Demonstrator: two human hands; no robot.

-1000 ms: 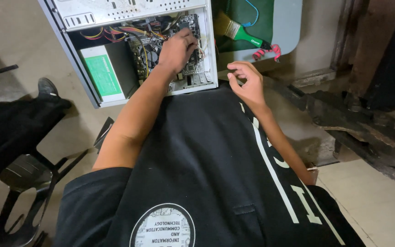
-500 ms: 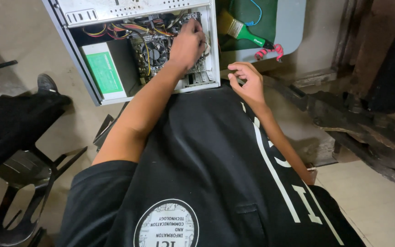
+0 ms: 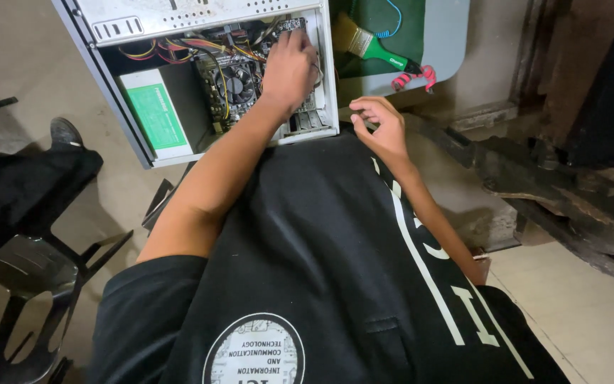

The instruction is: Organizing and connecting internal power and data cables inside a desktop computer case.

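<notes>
Reaching into an open computer case (image 3: 108,92), head view: left hand (image 3: 289,67) lies palm-down on the board w/ fan (image 3: 234,87), fingers spread flat over parts near the case's right wall; whether it grips anything, can't tell. Right hand (image 3: 385,128) hangs just outside the case's lower right corner, fingers loosely curled, holding nothing visible; hands apart. Case lies on its side, open face up, long axis running left-right, slightly tilted in frame; power supply w/ green label (image 3: 154,117) at left, coloured wires (image 3: 179,48) above it. Green-handled paintbrush (image 3: 367,44) on a green mat (image 3: 399,35), bristles pointing upper left. Surface: bare concrete floor (image 3: 15,64). Dark metal chair (image 3: 30,284) lower left, shoe (image 3: 65,133) beside it.
</notes>
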